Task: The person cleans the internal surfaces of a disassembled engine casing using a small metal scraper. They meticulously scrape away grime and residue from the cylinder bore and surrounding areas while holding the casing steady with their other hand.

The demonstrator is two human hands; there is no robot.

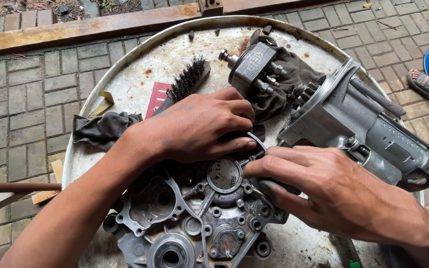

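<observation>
While a thin gasket [257,141] is pinched between the fingertips of the left hand [199,129] and the right hand [323,191], both grips clenched on it, it is held over the upper edge of the grey engine casing [194,218] on the round metal table [125,84]. Seating the gasket appears under way; careful alignment with the bolt holes is called for next. A wire brush [187,79] lies behind.

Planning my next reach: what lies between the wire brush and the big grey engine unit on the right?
In the head view, a smaller metal part with bolts on a dark rag lies between the wire brush and the engine unit.
</observation>
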